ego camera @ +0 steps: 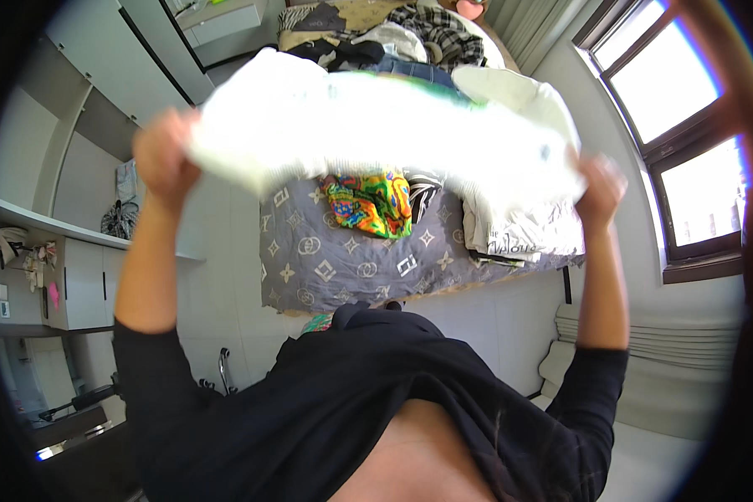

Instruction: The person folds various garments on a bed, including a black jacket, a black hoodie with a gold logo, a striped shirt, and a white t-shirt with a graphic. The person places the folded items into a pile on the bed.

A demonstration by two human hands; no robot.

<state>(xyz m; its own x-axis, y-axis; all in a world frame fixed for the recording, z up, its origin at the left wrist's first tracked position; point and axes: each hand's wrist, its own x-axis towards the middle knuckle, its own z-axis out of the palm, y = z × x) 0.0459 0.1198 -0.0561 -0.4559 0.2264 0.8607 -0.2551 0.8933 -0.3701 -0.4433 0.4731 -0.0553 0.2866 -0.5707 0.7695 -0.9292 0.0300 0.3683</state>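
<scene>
A white garment with ribbed edging (376,122) is stretched in the air above the bed, blurred by motion. My left hand (166,154) grips it at one side, and my right hand (601,188) grips the opposite side. Below it, a brightly multicoloured patterned garment (376,204) lies on the grey patterned bedsheet (326,251). Beside that, a black-and-white striped cloth (423,194) is partly hidden. Under my right hand's side sits a stack of folded light clothes (521,232) bearing writing. Green cloth (436,93) and dark blue fabric (408,68) show behind the white garment.
Piled clothes, among them a black-and-white plaid garment (439,31), cover the bed's far end. A window with a brown frame (659,141) is on the right, above a pale upholstered seat (652,370). Open shelving (94,135) and a cabinet (88,282) line the left.
</scene>
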